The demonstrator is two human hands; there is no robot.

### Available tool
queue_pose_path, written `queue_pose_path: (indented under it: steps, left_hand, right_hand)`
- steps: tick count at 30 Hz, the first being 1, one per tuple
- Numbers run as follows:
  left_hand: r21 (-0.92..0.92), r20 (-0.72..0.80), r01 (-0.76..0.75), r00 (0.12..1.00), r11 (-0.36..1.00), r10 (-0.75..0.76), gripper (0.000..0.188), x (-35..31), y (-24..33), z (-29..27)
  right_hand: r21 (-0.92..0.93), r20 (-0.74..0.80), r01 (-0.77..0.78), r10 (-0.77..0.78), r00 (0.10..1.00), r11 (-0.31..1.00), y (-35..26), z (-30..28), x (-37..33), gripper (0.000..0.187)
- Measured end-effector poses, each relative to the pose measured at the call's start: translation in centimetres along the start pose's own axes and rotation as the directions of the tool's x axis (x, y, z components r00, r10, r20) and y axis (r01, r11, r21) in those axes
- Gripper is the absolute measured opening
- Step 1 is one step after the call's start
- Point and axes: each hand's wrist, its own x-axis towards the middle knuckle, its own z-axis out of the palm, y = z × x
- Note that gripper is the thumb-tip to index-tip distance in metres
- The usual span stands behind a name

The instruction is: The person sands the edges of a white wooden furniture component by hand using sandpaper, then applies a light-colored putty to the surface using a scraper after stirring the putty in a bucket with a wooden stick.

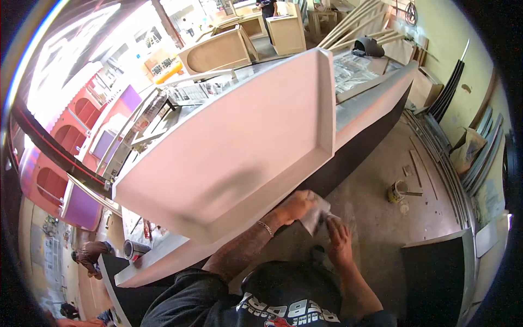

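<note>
Beside the pink panel (245,120) | left hand (297,205) and right hand (339,234): grips pinched on gray sheet (314,217) | maybe folding; next likely needs pressing

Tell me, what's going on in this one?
A person in a dark printed T-shirt grips a thin, pale grey sheet with the left hand; the right hand is at its edge, its grip unclear. Both are near the close edge of a large, pale pink panel with raised rims. A round, metallic tin stands at the panel's lower left.
</note>
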Motion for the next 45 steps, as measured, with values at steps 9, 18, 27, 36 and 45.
queue_pose_path:
  steps: [9, 18, 27, 36, 45]
  left_hand:
    - [0.427, -0.212, -0.245, 0.908, 0.870, 0.360, 0.033, -11.1, -6.7, 1.0]
    - [0.573, 0.125, -0.697, 0.594, 0.430, 0.795, 0.037, -20.4, -10.3, 4.1]
    - [0.146, -0.011, -0.471, 0.878, 0.870, 0.478, 0.041, -14.8, -13.9, 9.6]
    - [0.436, 0.069, -0.543, 0.815, 0.718, 0.575, 0.043, -12.6, -17.3, 12.2]
    - [0.709, 0.098, -0.383, 0.885, 0.593, 0.454, 0.058, -12.9, -11.9, 17.1]
  right_hand:
    - [0.422, -0.112, -0.620, 0.717, 0.688, 0.661, -2.8, 2.4, -3.5, 0.036]
    - [0.704, 0.684, -0.329, 0.474, 0.555, -0.629, -4.1, 8.5, -12.2, 0.038]
    - [0.504, 0.782, -0.260, 0.307, 0.542, -0.824, -4.9, 7.4, -18.5, 0.027]
    - [0.808, -0.098, -0.554, 0.974, 0.206, 0.199, -2.0, -0.5, -14.5, 0.041]
    - [0.677, 0.118, -0.567, 0.691, 0.713, 0.470, 3.7, -0.7, -13.1, 0.038]
